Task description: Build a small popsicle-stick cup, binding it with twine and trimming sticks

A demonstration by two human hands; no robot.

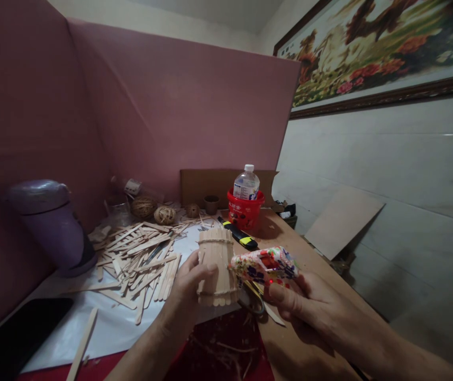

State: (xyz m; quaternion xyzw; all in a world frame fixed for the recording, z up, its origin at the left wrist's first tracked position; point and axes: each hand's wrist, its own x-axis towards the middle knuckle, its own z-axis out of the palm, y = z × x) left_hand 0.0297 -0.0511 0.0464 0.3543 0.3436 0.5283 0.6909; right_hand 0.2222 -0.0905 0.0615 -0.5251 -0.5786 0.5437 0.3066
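My left hand (190, 283) is wrapped round a small barrel-shaped piece made of wooden craft sticks (215, 270), with twine bands near its top and bottom. In my right hand (309, 301) is a flower-patterned hot glue gun (264, 265), a small red light glowing on its side. The gun's nozzle points left at the right side of the barrel; whether it touches cannot be made out. Below the gun, scissors (256, 304) lie partly hidden behind it. A black and yellow utility knife (239, 233) lies just behind the barrel.
Loose craft sticks (131, 259) are heaped on white paper at the left, near a purple tumbler (57, 227) and a black phone-like slab (24, 333). Twine balls (165, 215) sit behind. A red bucket (245, 212) holds a plastic bottle (247, 182). A pink partition (187, 106) stands at the back.
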